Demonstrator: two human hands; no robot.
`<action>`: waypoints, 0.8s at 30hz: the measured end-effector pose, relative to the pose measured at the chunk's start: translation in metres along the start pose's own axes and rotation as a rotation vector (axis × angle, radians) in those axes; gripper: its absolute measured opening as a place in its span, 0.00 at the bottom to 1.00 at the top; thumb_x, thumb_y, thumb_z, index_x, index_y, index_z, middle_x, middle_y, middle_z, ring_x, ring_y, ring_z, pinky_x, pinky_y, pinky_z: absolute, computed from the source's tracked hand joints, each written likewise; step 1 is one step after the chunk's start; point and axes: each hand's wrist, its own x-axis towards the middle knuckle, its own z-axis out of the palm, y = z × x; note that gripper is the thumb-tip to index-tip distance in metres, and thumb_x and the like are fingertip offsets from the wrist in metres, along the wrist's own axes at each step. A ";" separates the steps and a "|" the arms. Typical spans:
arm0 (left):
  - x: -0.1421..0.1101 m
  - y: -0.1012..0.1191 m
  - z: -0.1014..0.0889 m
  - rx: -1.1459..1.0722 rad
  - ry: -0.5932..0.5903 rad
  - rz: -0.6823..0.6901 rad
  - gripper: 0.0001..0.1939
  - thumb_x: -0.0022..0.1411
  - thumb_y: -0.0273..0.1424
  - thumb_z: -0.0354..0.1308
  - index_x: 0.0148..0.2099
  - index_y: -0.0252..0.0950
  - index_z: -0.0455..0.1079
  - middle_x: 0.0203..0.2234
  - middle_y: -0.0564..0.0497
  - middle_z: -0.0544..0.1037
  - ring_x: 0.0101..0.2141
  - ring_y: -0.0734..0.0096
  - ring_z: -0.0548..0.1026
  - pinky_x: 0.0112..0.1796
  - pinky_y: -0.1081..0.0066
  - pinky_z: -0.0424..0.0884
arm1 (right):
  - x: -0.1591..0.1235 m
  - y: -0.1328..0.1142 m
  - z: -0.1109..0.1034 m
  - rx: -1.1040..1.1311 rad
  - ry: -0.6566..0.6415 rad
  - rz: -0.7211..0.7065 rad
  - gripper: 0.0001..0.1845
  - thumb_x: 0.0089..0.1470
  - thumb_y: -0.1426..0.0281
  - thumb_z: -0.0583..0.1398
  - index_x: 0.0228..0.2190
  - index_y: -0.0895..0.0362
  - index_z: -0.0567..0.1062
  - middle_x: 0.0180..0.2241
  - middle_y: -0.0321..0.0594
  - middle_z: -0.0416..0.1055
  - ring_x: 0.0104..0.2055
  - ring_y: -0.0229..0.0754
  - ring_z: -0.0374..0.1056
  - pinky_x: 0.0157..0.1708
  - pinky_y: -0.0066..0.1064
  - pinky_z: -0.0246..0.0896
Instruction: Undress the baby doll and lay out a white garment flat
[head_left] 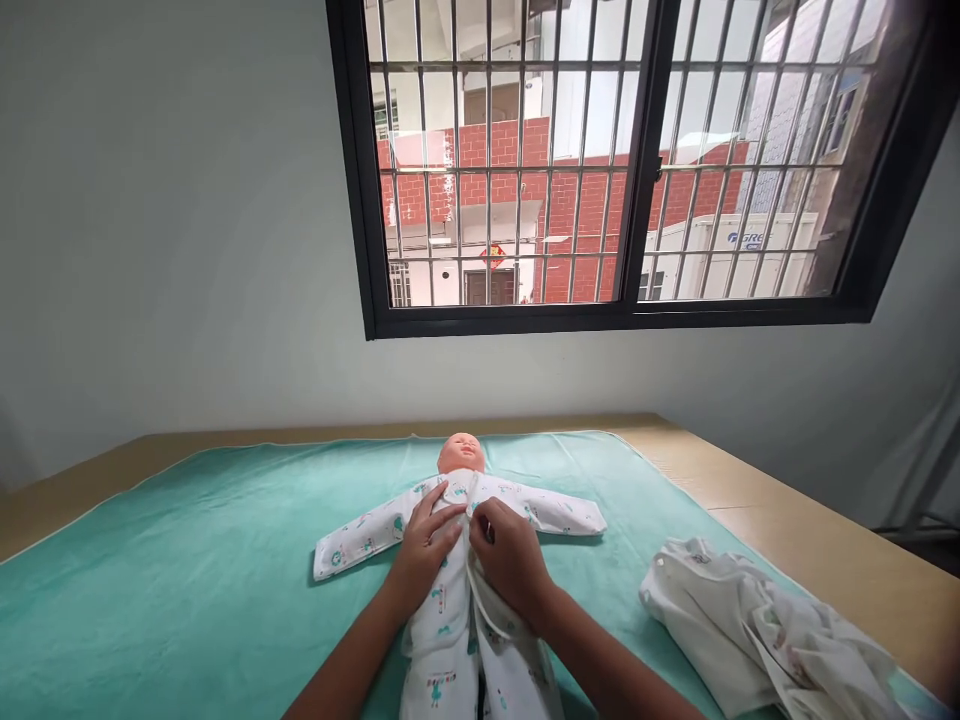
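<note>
A baby doll (463, 452) lies on its back, head toward the wall, dressed in a white baby romper (442, 635) with small green prints. Both sleeves stretch out sideways, and the front opening runs down the middle. My left hand (427, 548) rests on the chest left of the opening, its fingers spread over the cloth. Beside it, my right hand (506, 550) is closed, with thumb and fingers pinching the romper's front edge at chest height. The fingertips hide whatever fastening may be there. The doll's hands and feet are out of sight.
Under the doll spreads a green cloth (187, 600) on a wooden table (757, 510). A crumpled white garment (765, 630) lies at the right. Behind the table stands a grey wall (180, 240) with a barred, black-framed window (637, 318).
</note>
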 end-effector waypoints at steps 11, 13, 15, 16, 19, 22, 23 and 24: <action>0.003 0.022 -0.003 0.071 -0.046 -0.078 0.20 0.57 0.24 0.49 0.48 0.41 0.75 0.64 0.50 0.57 0.64 0.60 0.51 0.64 0.53 0.45 | 0.002 -0.001 0.002 -0.008 -0.016 0.066 0.09 0.56 0.75 0.52 0.24 0.56 0.66 0.26 0.34 0.67 0.27 0.36 0.59 0.28 0.28 0.46; 0.003 0.024 -0.002 0.093 -0.044 -0.087 0.20 0.57 0.23 0.49 0.47 0.40 0.75 0.63 0.48 0.58 0.64 0.60 0.52 0.64 0.53 0.46 | 0.002 -0.002 0.002 -0.022 -0.023 0.080 0.10 0.56 0.75 0.52 0.24 0.56 0.66 0.25 0.34 0.67 0.27 0.36 0.60 0.28 0.28 0.46; 0.003 0.022 0.000 0.107 -0.029 -0.072 0.19 0.56 0.24 0.49 0.46 0.40 0.76 0.63 0.48 0.59 0.64 0.58 0.53 0.63 0.52 0.47 | 0.002 -0.002 0.002 -0.031 -0.025 0.101 0.10 0.55 0.75 0.52 0.24 0.56 0.67 0.25 0.34 0.67 0.27 0.36 0.60 0.28 0.28 0.46; 0.004 0.021 0.002 0.111 -0.016 -0.058 0.18 0.57 0.25 0.50 0.45 0.41 0.76 0.63 0.49 0.60 0.64 0.58 0.53 0.63 0.51 0.47 | 0.003 -0.002 0.002 -0.033 -0.023 0.115 0.09 0.55 0.75 0.52 0.24 0.56 0.67 0.25 0.34 0.67 0.27 0.36 0.60 0.28 0.28 0.46; 0.004 0.017 0.004 0.123 0.019 -0.026 0.16 0.58 0.27 0.51 0.45 0.43 0.76 0.62 0.50 0.61 0.63 0.56 0.54 0.63 0.49 0.48 | 0.005 0.000 0.002 -0.012 -0.026 0.163 0.09 0.54 0.74 0.53 0.24 0.56 0.68 0.24 0.34 0.68 0.26 0.36 0.60 0.27 0.28 0.45; 0.004 0.013 0.006 0.143 0.025 -0.019 0.16 0.57 0.28 0.52 0.45 0.42 0.76 0.62 0.48 0.61 0.63 0.55 0.54 0.62 0.49 0.48 | 0.007 0.002 0.002 0.036 -0.040 0.210 0.08 0.53 0.73 0.54 0.24 0.56 0.69 0.24 0.35 0.70 0.26 0.36 0.61 0.27 0.28 0.46; 0.005 0.012 0.006 0.149 0.024 -0.019 0.16 0.57 0.27 0.53 0.45 0.41 0.77 0.62 0.48 0.61 0.63 0.54 0.54 0.62 0.49 0.48 | 0.008 0.003 0.002 0.049 -0.043 0.224 0.08 0.53 0.73 0.54 0.23 0.56 0.70 0.24 0.35 0.70 0.26 0.36 0.62 0.27 0.27 0.46; 0.005 0.011 0.007 0.152 0.023 -0.020 0.16 0.56 0.27 0.53 0.45 0.41 0.77 0.62 0.47 0.61 0.63 0.54 0.54 0.62 0.49 0.48 | 0.009 0.003 0.002 0.059 -0.046 0.237 0.08 0.52 0.73 0.54 0.23 0.56 0.70 0.24 0.35 0.70 0.26 0.37 0.62 0.27 0.27 0.47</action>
